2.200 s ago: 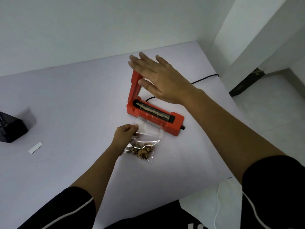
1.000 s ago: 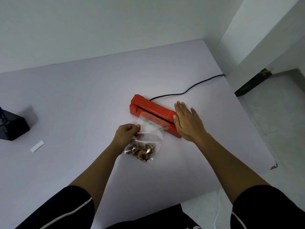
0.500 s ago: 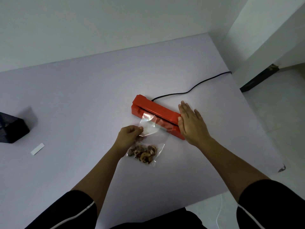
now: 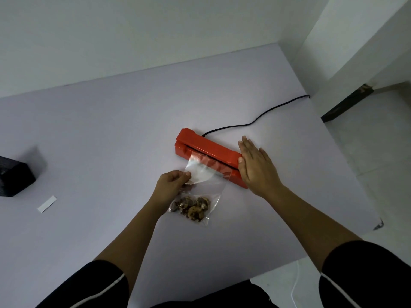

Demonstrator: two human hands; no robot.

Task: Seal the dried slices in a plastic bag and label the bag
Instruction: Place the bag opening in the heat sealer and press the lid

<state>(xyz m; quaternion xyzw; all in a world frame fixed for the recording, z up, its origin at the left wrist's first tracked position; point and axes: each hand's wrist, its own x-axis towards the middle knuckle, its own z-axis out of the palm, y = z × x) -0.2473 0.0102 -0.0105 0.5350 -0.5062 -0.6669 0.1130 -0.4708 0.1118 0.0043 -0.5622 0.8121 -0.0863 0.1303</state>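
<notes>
A red heat sealer (image 4: pixel 206 148) lies on the pale table with its lid down. The open end of a clear plastic bag (image 4: pixel 206 174) is clamped in its jaw. Brown dried slices (image 4: pixel 192 207) sit bunched at the bag's near end. My left hand (image 4: pixel 172 182) pinches the bag's left edge between thumb and fingers. My right hand (image 4: pixel 255 166) lies flat, palm down, on the right end of the sealer's lid, fingers together. A small white label strip (image 4: pixel 46 203) lies on the table at the left.
A black cord (image 4: pixel 255 122) runs from the sealer to the table's right edge. A black box (image 4: pixel 13 177) stands at the far left. The table's right edge (image 4: pixel 355 174) drops to a tiled floor. A white wall bounds the back.
My right hand swung the raised sealer lid down onto the bag and now rests flat on it. My left hand has kept its pinch on the bag.
</notes>
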